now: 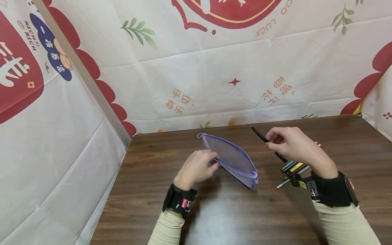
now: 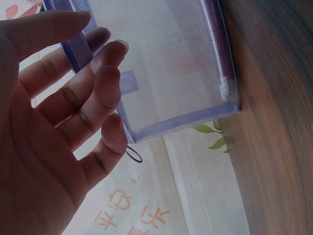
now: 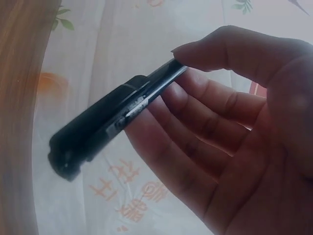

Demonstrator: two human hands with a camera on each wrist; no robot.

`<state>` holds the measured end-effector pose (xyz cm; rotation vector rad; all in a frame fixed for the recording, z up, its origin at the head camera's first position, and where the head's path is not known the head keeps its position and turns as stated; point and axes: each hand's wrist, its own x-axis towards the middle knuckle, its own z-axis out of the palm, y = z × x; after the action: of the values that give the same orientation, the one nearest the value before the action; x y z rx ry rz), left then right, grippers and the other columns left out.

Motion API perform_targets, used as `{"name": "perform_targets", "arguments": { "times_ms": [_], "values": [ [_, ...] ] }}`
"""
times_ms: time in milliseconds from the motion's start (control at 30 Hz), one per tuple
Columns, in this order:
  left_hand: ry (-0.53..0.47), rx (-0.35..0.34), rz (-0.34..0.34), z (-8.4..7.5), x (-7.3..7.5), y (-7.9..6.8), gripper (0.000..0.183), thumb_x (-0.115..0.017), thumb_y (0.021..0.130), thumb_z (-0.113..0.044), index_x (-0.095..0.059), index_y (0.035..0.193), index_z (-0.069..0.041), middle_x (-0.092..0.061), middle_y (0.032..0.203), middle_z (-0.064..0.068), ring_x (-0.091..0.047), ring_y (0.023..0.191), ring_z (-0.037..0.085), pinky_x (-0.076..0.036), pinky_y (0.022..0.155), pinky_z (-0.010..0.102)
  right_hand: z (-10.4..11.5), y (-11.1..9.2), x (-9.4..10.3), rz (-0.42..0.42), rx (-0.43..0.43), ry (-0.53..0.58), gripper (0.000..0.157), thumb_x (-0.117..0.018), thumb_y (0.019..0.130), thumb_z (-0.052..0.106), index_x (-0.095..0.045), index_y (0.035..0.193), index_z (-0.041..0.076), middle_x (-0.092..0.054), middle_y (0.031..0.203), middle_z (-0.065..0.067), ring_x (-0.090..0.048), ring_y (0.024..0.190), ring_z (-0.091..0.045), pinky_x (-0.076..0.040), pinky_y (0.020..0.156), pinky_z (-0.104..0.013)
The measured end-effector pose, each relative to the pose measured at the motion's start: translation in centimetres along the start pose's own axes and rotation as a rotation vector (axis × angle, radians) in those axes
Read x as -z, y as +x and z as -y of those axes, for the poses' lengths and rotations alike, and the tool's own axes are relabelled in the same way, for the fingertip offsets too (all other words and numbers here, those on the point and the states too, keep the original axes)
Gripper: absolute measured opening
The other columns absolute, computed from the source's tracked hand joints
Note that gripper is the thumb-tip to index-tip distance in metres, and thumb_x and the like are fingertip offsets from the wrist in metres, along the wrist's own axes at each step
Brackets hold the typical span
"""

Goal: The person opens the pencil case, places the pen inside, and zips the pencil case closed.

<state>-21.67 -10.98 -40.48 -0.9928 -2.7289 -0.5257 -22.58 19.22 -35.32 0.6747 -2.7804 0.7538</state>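
A purple mesh pencil pouch (image 1: pixel 234 158) stands tilted on the table, its zipped top spread apart. My left hand (image 1: pixel 197 168) pinches the near rim between thumb and fingers. In the left wrist view, a dark maroon pencil (image 2: pixel 218 44) with a white eraser end lies inside along the pouch's bottom edge. My right hand (image 1: pixel 289 144) holds a black pen (image 1: pixel 259 134) between thumb and fingers, above the table to the right of the pouch. The right wrist view shows the pen's clip end (image 3: pixel 98 120) sticking out from the fingers.
Several pens and pencils lie in a pile beneath my right wrist, among them a grey pencil (image 1: pixel 283 183) and a yellow-marked one (image 1: pixel 295 167). The brown wooden table (image 1: pixel 147 204) ends at a printed white cloth (image 1: pixel 214 78) behind; another cloth (image 1: pixel 61 153) hangs at left.
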Motion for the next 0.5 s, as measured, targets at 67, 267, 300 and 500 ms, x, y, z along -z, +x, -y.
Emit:
{"name": "perform_targets", "arguments": {
  "times_ms": [67, 267, 300, 500],
  "values": [
    [-0.001, 0.000, 0.000, 0.0, 0.0, 0.0, 0.015, -0.063, 0.085, -0.021, -0.072, 0.096, -0.015, -0.066, 0.081, -0.007, -0.056, 0.069, 0.005, -0.046, 0.060, 0.020, 0.2, 0.0, 0.0, -0.015, -0.004, 0.007, 0.008, -0.064, 0.081, 0.007, -0.066, 0.089, 0.006, -0.065, 0.074, -0.002, -0.057, 0.068, -0.013, -0.048, 0.058, -0.034],
    [-0.006, -0.008, -0.012, 0.0, -0.1, 0.0, 0.015, -0.063, 0.084, -0.020, -0.072, 0.095, -0.014, -0.067, 0.081, -0.006, -0.059, 0.070, 0.007, -0.047, 0.061, 0.020, 0.7, -0.1, -0.1, -0.093, -0.010, 0.018, 0.007, -0.065, 0.081, 0.010, -0.066, 0.088, 0.008, -0.066, 0.073, -0.001, -0.057, 0.068, -0.013, -0.048, 0.059, -0.034],
    [-0.009, -0.010, -0.014, 0.0, -0.1, 0.0, 0.015, -0.063, 0.084, -0.020, -0.072, 0.095, -0.014, -0.067, 0.081, -0.006, -0.059, 0.071, 0.007, -0.047, 0.061, 0.020, 0.8, -0.1, -0.1, -0.108, -0.009, 0.018, 0.007, -0.065, 0.081, 0.010, -0.066, 0.088, 0.008, -0.066, 0.073, -0.002, -0.057, 0.068, -0.013, -0.048, 0.059, -0.034],
    [-0.018, -0.022, -0.023, -0.1, -0.1, 0.0, 0.015, -0.063, 0.084, -0.020, -0.072, 0.094, -0.014, -0.066, 0.081, -0.006, -0.056, 0.069, 0.004, -0.046, 0.060, 0.019, 1.3, -0.1, -0.2, -0.180, -0.028, 0.026, 0.006, -0.066, 0.081, 0.010, -0.067, 0.086, 0.007, -0.066, 0.073, -0.003, -0.058, 0.067, -0.014, -0.048, 0.059, -0.033]
  ]
}}
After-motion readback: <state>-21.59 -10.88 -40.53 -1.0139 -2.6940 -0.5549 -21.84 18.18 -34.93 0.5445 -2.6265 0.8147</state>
